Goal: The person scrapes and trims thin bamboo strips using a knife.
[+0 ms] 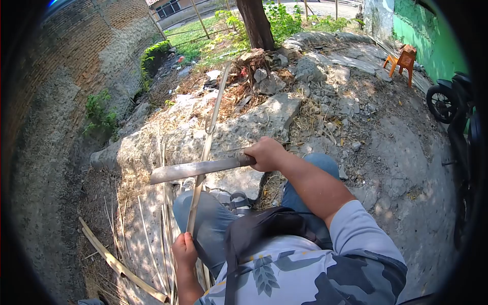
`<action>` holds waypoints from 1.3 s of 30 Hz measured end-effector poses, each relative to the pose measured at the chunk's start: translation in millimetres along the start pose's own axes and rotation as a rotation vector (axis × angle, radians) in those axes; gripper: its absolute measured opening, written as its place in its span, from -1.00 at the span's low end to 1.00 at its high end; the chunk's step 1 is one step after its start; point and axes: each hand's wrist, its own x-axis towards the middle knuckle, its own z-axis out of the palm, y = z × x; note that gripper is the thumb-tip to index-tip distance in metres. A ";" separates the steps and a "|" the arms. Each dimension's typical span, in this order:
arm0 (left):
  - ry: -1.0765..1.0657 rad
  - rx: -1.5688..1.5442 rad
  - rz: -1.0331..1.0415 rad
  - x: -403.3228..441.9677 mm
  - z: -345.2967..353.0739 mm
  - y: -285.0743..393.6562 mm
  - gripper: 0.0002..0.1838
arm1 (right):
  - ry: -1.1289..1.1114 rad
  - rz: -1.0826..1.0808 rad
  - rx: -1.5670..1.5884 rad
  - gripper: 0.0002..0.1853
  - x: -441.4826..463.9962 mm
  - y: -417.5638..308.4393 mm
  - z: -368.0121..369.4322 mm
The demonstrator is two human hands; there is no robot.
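My right hand [266, 154] is closed round the dark handle of a large machete [198, 170], whose broad blade points left. Under or against the blade runs a long, pale bamboo strip [208, 140], slanting up and away from me. Its near end is pinched in my left hand [185, 247], beside my left knee. The strip's far end lies over the rubble near the tree. Whether the blade's edge touches the strip I cannot tell.
More bamboo strips [165, 229] and a curved split piece [119, 268] lie at the left. Broken concrete [264, 119] is ahead, near a tree trunk [255, 25]. An orange chair [403, 62] and a motorbike [450, 99] stand at the right, a brick wall [66, 46] at the left.
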 end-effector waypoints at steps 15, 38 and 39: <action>-0.004 0.007 0.072 -6.7 -16.7 -2.6 -0.58 | 0.129 0.253 0.028 -0.79 1.1 21.0 -6.6; -0.031 0.004 0.009 -11.9 -7.2 -16.4 -0.55 | 0.004 0.352 0.093 -0.74 0.7 15.9 -4.9; -0.032 0.003 0.007 -11.0 -6.9 -14.2 -0.56 | 0.017 0.310 0.078 -0.76 0.9 16.2 -2.7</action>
